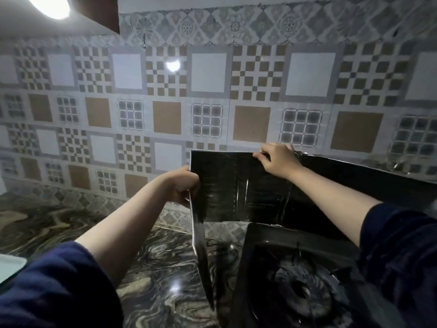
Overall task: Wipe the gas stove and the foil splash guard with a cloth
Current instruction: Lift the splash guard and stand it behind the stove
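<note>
The foil splash guard [236,185] stands upright behind and left of the gas stove [295,280], its shiny face reflecting dark. My left hand [183,185] grips the guard's left vertical fold, fingers curled round the edge. My right hand [276,159] pinches the guard's top edge near the middle. The black stove sits at the lower right with a round burner [305,294] visible; my right sleeve hides part of it. No cloth is visible in either hand.
A dark marbled countertop [153,268] spreads to the left of the stove. The patterned tile wall [212,91] rises right behind the guard. A pale object [9,266] sits at the left edge, and a ceiling light [49,5] glares top left.
</note>
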Demonstrator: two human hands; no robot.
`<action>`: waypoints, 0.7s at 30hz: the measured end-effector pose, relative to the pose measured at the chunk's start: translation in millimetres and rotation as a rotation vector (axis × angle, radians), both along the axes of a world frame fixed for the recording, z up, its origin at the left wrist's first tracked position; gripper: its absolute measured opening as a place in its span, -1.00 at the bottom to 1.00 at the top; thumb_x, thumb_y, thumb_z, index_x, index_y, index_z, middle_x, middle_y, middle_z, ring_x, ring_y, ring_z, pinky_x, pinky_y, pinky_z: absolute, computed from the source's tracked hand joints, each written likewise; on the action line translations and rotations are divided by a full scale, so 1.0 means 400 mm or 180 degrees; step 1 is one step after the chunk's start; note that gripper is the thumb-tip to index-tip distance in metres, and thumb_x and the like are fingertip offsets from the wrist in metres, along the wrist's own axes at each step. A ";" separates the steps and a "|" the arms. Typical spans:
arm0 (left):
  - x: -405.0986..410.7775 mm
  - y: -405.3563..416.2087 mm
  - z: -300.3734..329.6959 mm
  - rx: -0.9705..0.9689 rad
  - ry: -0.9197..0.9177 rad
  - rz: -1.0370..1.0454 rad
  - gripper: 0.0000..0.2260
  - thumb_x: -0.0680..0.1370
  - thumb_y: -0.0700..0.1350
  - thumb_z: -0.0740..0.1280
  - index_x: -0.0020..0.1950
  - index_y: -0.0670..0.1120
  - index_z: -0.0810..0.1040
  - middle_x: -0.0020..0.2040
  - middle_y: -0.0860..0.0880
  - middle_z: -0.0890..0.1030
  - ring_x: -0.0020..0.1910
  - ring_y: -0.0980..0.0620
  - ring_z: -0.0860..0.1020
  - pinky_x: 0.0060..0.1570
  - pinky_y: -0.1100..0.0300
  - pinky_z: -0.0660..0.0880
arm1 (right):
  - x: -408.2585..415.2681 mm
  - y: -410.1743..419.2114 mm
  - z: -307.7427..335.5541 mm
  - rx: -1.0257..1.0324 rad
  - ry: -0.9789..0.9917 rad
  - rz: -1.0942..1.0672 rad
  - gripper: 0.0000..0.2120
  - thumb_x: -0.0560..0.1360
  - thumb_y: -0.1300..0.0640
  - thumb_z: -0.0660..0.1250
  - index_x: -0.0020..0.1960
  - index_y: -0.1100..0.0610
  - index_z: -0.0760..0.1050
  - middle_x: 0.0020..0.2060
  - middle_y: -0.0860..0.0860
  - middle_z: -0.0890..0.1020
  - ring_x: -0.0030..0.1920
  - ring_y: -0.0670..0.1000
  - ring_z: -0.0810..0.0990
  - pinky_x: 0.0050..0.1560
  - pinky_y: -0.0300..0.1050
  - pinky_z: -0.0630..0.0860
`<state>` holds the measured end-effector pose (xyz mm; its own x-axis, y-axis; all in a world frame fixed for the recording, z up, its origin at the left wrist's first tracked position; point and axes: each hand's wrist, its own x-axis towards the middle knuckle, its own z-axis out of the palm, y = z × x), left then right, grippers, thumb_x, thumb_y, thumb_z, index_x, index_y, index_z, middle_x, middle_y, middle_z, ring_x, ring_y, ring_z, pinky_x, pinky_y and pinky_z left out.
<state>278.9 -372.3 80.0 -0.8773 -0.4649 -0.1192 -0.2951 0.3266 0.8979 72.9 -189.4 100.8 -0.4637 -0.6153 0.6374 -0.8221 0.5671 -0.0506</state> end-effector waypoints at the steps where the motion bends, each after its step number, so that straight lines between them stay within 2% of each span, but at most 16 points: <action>1: -0.011 0.003 -0.015 0.0016 -0.0072 -0.0052 -0.64 0.38 -0.49 0.06 0.10 -0.22 0.36 -0.21 -0.21 0.42 -0.36 -0.10 0.52 -0.47 0.09 0.54 | -0.010 0.007 -0.014 0.0070 -0.0072 -0.0041 -0.71 0.56 -0.06 0.21 -0.25 0.08 0.35 -0.24 0.03 0.53 -0.07 0.13 0.54 0.12 0.03 0.29; 3: -0.041 0.003 -0.045 0.0055 -0.0164 -0.0126 -0.61 0.37 -0.49 0.07 0.14 -0.20 0.32 -0.23 -0.19 0.41 -0.42 -0.06 0.49 -0.49 0.12 0.52 | -0.030 0.016 -0.040 0.0183 -0.0224 -0.0091 -0.71 0.56 -0.07 0.20 -0.25 0.09 0.35 -0.24 0.03 0.52 -0.07 0.13 0.53 0.16 0.05 0.29; 6: -0.074 0.008 -0.070 0.0058 -0.0196 -0.0111 -0.71 0.40 -0.47 0.08 0.03 -0.20 0.33 -0.27 -0.17 0.40 -0.42 -0.05 0.45 -0.42 0.09 0.50 | -0.051 0.020 -0.077 0.0291 -0.0323 -0.0179 -0.71 0.57 -0.08 0.18 -0.23 0.08 0.35 -0.21 0.04 0.53 -0.04 0.14 0.53 0.16 0.05 0.28; 11: -0.125 -0.001 -0.077 0.0065 -0.0149 -0.0088 -0.79 0.42 -0.43 0.11 -0.06 -0.17 0.35 -0.27 -0.17 0.43 -0.37 -0.10 0.47 -0.13 -0.09 0.51 | -0.075 0.021 -0.111 0.0157 -0.0331 -0.0218 -0.71 0.58 -0.08 0.17 -0.24 0.06 0.33 -0.24 0.01 0.50 -0.06 0.13 0.52 0.21 0.06 0.25; 14: -0.146 -0.006 -0.078 0.0060 -0.0183 -0.0096 -0.82 0.42 -0.39 0.12 -0.07 -0.16 0.34 -0.23 -0.15 0.39 -0.34 -0.08 0.46 -0.20 -0.05 0.50 | -0.088 0.013 -0.113 0.0173 -0.0357 -0.0191 -0.73 0.57 -0.10 0.15 -0.19 0.05 0.38 -0.17 0.04 0.56 -0.03 0.13 0.53 0.22 0.10 0.28; 17: -0.156 -0.015 -0.070 0.0070 -0.0142 -0.0192 -0.81 0.43 -0.41 0.10 -0.11 -0.15 0.34 -0.24 -0.15 0.38 -0.30 -0.07 0.44 -0.17 -0.09 0.50 | -0.106 0.032 -0.094 0.0171 -0.0370 -0.0188 -0.74 0.58 -0.09 0.15 -0.19 0.06 0.35 -0.16 0.06 0.57 -0.04 0.13 0.53 0.18 0.09 0.31; 21: -0.173 -0.020 -0.044 -0.0242 -0.0090 -0.0287 -0.75 0.39 -0.47 0.08 -0.16 -0.12 0.28 -0.28 -0.15 0.34 -0.41 -0.07 0.38 -0.53 0.12 0.43 | -0.129 0.068 -0.070 0.0147 -0.0335 -0.0037 -0.73 0.58 -0.03 0.19 -0.22 0.10 0.32 -0.26 0.04 0.46 -0.12 0.13 0.49 0.18 0.13 0.35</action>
<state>209.5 -380.4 62.5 -0.9128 -0.3928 -0.1120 -0.2863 0.4197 0.8613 21.3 -162.2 72.8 -0.5340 -0.6371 0.5558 -0.8069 0.5804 -0.1099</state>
